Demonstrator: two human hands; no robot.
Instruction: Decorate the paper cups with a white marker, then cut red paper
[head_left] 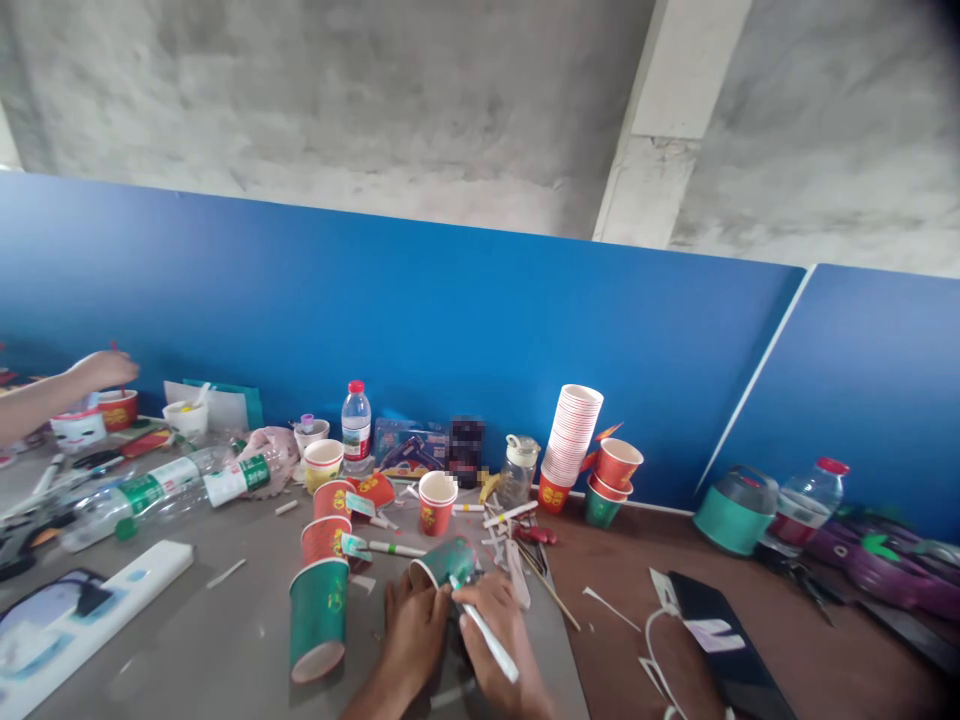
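Note:
Near the front middle of the table, a green paper cup (450, 560) lies on its side with its mouth to the left. My left hand (416, 625) is closed on its near side, steadying it. A white pen-shaped tool (491, 640) sits in the closed fingers of my right hand (499, 630). Its upper end points to the cup, but the exact tip is too small to make out. To the left, a larger green paper cup (319, 615) lies beside red paper cups (326, 540) with small pale tags. A red paper cup (437, 505) stands just behind.
A tall stack of paper cups (574, 430) and a glass jar (519, 470) stand by the blue partition (450, 300). Plastic bottles (161, 485), a power strip (112, 620) and another person's hand (105, 370) are leftward. A phone (724, 630) with a white cable lies right.

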